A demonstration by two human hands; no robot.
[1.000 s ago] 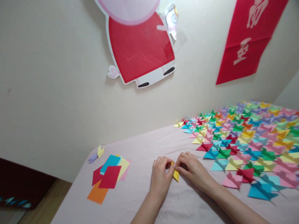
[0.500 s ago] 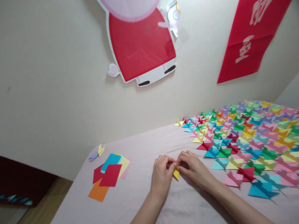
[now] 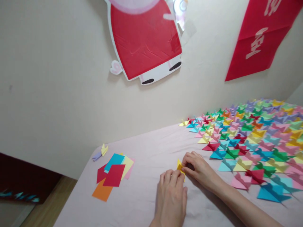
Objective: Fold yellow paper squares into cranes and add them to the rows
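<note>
A small piece of folded yellow paper (image 3: 179, 164) stands near the middle of the bed-like pink surface, one pointed end up. My right hand (image 3: 199, 168) pinches its right side between thumb and fingertips. Just below, my left hand (image 3: 170, 190) lies back-up with its fingers stretched toward the paper. Its fingertips cover the paper's lower left part, and its thumb rests out to the side, apart from the paper. How the left fingertips touch the paper is partly hidden.
Loose coloured paper squares (image 3: 115, 175) lie to the left. Behind them are a yellow and a purple folded piece (image 3: 100, 153). Rows of colourful folded paper cranes (image 3: 255, 142) fill the right side. The wall (image 3: 146, 107) rises behind the pink cloth (image 3: 142, 205).
My left hand has let its thumb off the yellow paper and turned flatter, moving lower and right. My right hand still pinches the paper, whose tip now points up. The view has shifted slightly.
</note>
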